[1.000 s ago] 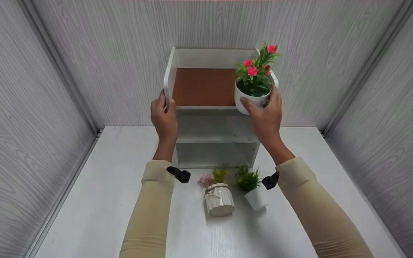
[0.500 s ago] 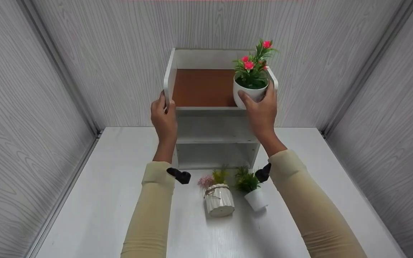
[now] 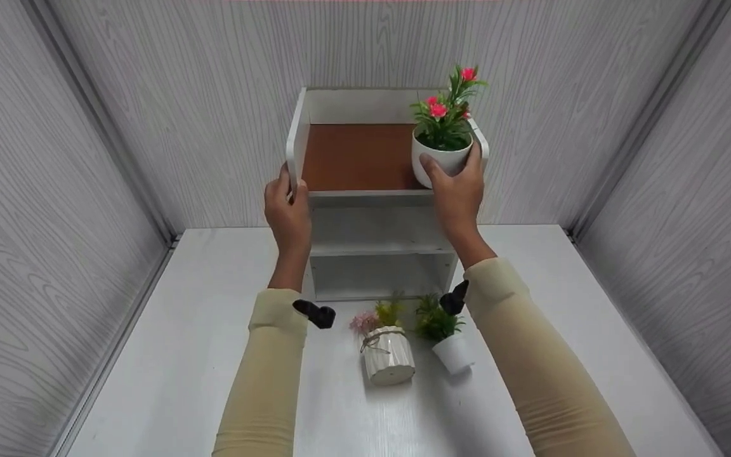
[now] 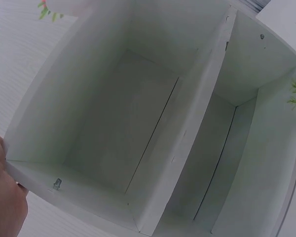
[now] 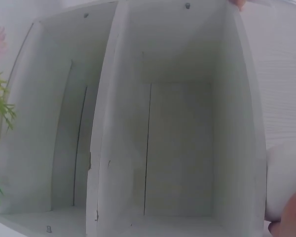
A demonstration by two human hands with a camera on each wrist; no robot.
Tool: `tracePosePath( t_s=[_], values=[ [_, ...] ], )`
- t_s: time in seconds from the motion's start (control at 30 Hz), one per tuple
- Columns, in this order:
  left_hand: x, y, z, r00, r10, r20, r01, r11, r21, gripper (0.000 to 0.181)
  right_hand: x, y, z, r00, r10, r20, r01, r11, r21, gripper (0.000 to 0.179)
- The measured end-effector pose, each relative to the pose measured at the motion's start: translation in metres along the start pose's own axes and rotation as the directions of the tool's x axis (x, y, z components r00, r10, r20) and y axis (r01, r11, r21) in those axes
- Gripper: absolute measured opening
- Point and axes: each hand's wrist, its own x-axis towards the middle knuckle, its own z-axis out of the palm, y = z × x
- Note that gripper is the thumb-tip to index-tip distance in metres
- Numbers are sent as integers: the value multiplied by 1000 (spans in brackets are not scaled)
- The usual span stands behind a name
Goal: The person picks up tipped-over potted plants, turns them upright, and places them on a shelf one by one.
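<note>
A white shelf unit (image 3: 381,230) with a brown top board (image 3: 359,155) stands against the back wall. At its upper left, my left hand (image 3: 288,212) grips the side panel (image 3: 297,139), thumb on the inner side. My right hand (image 3: 460,193) holds a white flower pot (image 3: 441,162) with green leaves and pink-red flowers, thumb across its front. The pot is upright at the right front of the top board, beside the right side panel. In the left wrist view, part of the left hand (image 4: 5,192) shows at the shelf's corner; in the right wrist view the white pot (image 5: 283,180) is partly cut off.
Before the shelf, a ribbed white pot (image 3: 389,358) with twine and pink and yellow flowers lies tipped on the white table (image 3: 213,355). Right of it lies a smaller white pot (image 3: 454,354) with green leaves. Grey wood-grain walls (image 3: 664,209) enclose three sides.
My right hand has carried the flower pot slightly left and back over the top board, from the shelf's front edge. My left hand keeps its grip on the side panel.
</note>
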Motion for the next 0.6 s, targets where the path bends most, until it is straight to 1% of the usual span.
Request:
tracePosePath(
  t_s=[0.17, 0.37, 0.5, 0.6],
  values=[
    [0, 0, -1, 1000, 23, 2, -23, 1000, 11, 47, 3, -1, 1, 1000, 23, 7, -23, 1000, 7, 100],
    [1, 0, -2, 999, 49, -18, -49, 999, 13, 44, 7, -4, 6, 998, 60, 1, -60, 998, -19, 100],
    [1, 0, -4, 999, 46, -22, -46, 999, 14, 44, 9, -5, 9, 996, 87, -6, -87, 995, -50, 101],
    [1, 1, -4, 999, 35, -11, -34, 999, 10, 46, 9, -5, 11, 994, 106, -15, -107, 991, -78, 101]
  ],
)
